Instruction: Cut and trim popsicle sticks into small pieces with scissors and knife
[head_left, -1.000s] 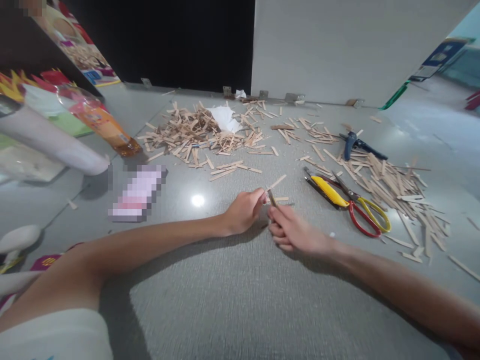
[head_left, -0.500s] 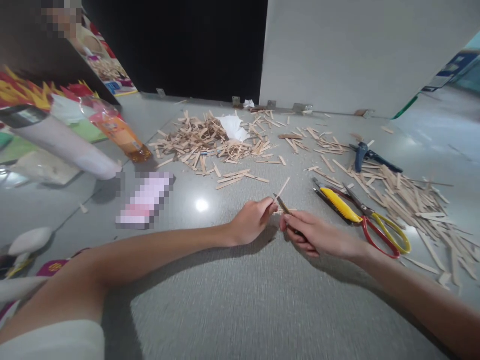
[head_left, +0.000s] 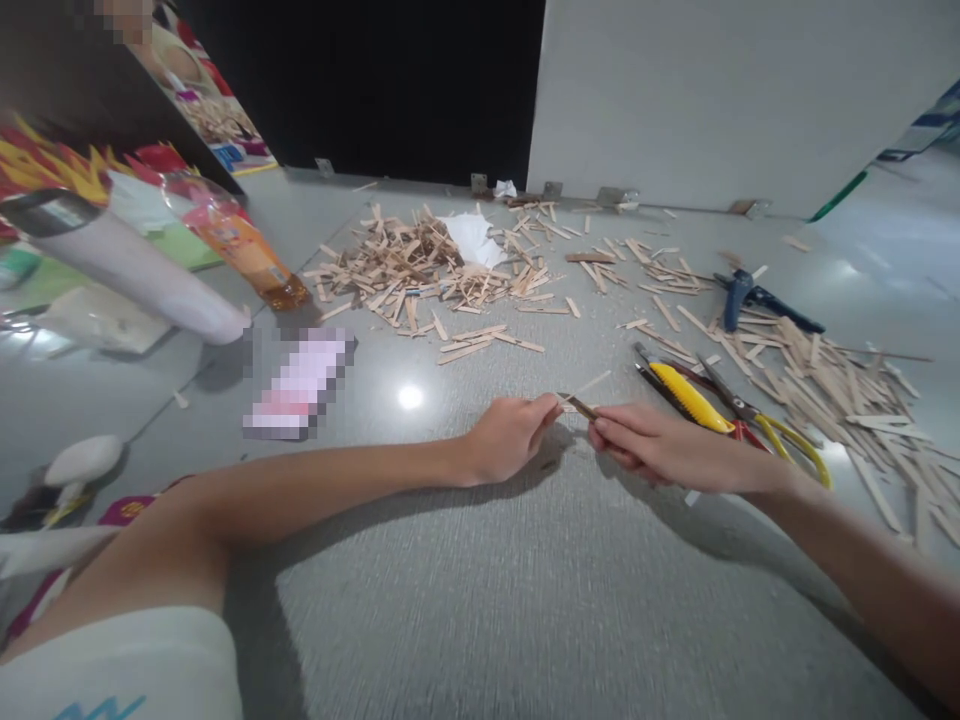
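Observation:
My left hand (head_left: 510, 438) pinches a thin wooden stick (head_left: 595, 383), which points up to the right from the fingertips. My right hand (head_left: 645, 440) is closed around a narrow dark blade (head_left: 579, 405), its tip by the left fingertips and against or very near the stick. Beyond the hands lies a heap of short wooden strips (head_left: 405, 262) with a white crumpled tissue (head_left: 474, 240) on it. Scissors with yellow and red handles (head_left: 750, 412) and a yellow-handled cutter (head_left: 686, 395) lie right of my right hand.
A heap of longer wooden strips (head_left: 840, 390) with a dark blue clamp-like tool (head_left: 750, 298) lies at right. At left are a blurred pink phone-like object (head_left: 300, 385), an orange drink bottle (head_left: 240, 245) and a pale tube (head_left: 142, 265). Panels (head_left: 720, 100) stand behind.
The right hand and blade have shifted right, away from the left hand, and the blade lies flatter. The stick has tilted lower to the right. The whole view has also shifted slightly.

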